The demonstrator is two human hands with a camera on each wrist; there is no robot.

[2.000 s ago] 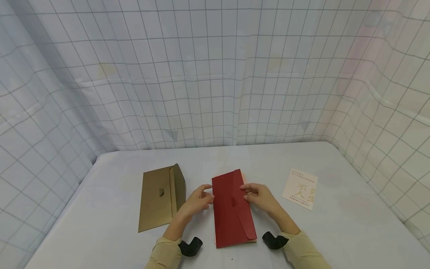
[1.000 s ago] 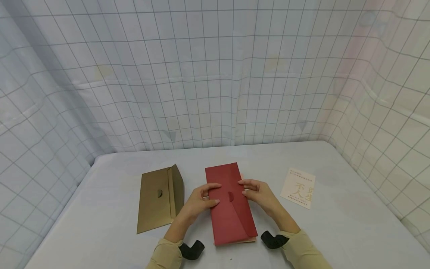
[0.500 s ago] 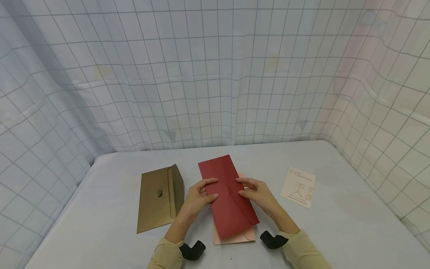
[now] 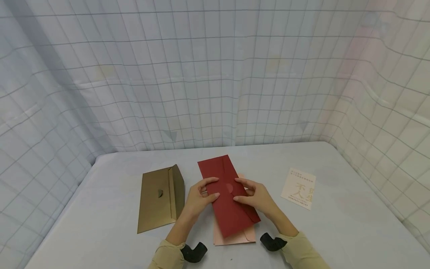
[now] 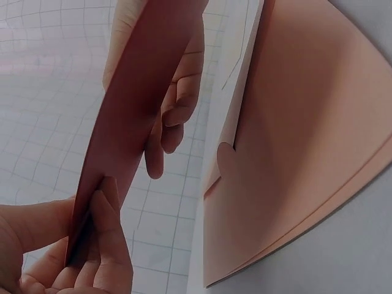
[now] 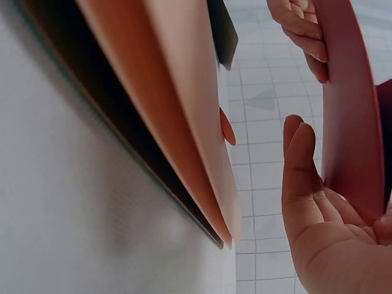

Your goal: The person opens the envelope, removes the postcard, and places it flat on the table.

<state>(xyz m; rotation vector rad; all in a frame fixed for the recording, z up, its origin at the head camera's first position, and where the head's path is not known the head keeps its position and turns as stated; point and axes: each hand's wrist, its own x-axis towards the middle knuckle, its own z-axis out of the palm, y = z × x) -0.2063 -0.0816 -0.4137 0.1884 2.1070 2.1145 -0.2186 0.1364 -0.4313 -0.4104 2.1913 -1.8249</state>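
Both hands hold a red envelope [image 4: 231, 216] up off the table, its top leaning to the left. My left hand [image 4: 197, 198] pinches its left edge, thumb on the front and fingers behind, as the left wrist view shows. On the opposite edge my right hand [image 4: 258, 197] grips it with the thumb on the front; in the right wrist view its fingers [image 6: 300, 184] reach behind the paper. Below lies a pink envelope [image 4: 231, 240], partly covered in the head view. Its flap tab [image 5: 226, 154] shows in the left wrist view. Something dark [image 6: 131, 138] lies under the pink envelope.
A gold envelope [image 4: 154, 203] lies on the left of the white table [image 4: 84, 224], its flap raised on the right side. A cream card [image 4: 299, 188] with gold lettering lies on the right. Grid-patterned curtains [image 4: 215, 74] close off the back and sides.
Two seconds ago the red envelope lay over the pink one, my left hand beside it. The left hand has taken hold; the envelope has been lifted, moved away and tilted left, uncovering the pink envelope's lower part.
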